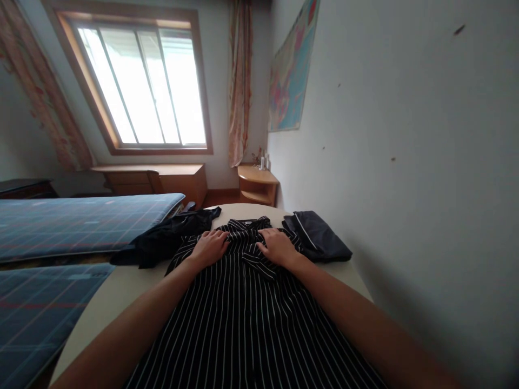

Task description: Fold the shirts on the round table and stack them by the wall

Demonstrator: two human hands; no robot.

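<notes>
A black garment with thin white stripes (243,313), shirt-like with a collar, lies spread on the pale table (121,294). Its collar points away from me and its lower part reaches the bottom of the view. My left hand (211,246) lies on the cloth just below the collar's left side, fingers stretched out. Opposite it, my right hand (278,246) rests on the cloth, with thumb and fingers apart. Between the hands the fabric is bunched, and a striped sleeve end or flap lies folded by my right wrist.
A dark garment (170,237) hangs over the table's left edge. On the right, a folded dark cloth with a white line (322,235) lies near the wall. Plaid bedding (81,224) is at left. A wooden desk (182,175) and a corner shelf (255,174) stand farther back.
</notes>
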